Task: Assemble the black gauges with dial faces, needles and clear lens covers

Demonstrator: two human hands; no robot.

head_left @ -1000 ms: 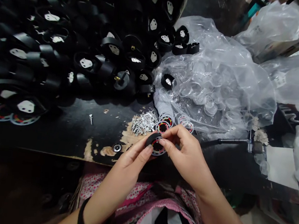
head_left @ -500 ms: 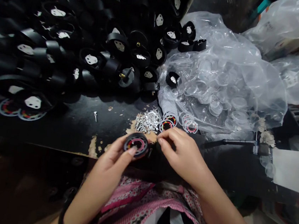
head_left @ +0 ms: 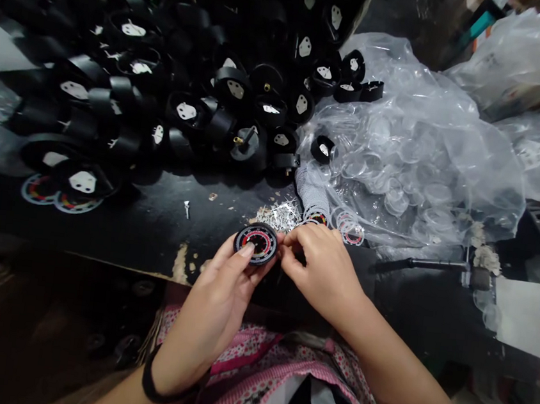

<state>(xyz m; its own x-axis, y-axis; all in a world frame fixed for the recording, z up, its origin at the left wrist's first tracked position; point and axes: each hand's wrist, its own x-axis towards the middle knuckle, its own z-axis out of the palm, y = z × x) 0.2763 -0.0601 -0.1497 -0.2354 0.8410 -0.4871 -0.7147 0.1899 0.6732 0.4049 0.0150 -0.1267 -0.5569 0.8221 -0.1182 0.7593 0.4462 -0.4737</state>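
A round black gauge [head_left: 260,245] with a printed red and white dial is held in my left hand [head_left: 223,280], its thumb resting on the dial face. Just right of the gauge's edge is my right hand [head_left: 319,258], thumb and forefinger pinched together. Whatever those fingertips hold, if anything, is too small to make out. Behind the hands lies a heap of small white pointers [head_left: 281,214]. Beside it, a fanned row of printed dial discs [head_left: 313,190] runs back from my right hand.
Many black gauge housings [head_left: 183,112] are piled at the back left. A clear plastic bag [head_left: 417,134] with transparent round covers lies at the right. A hammer [head_left: 437,264] and a white card [head_left: 525,315] rest farther right. One loose pointer [head_left: 187,209] lies left of the hands.
The view has shifted, so the bench appears farther right. The gauge's dial now faces the camera more squarely, and my right fingertips have come closer to its edge.
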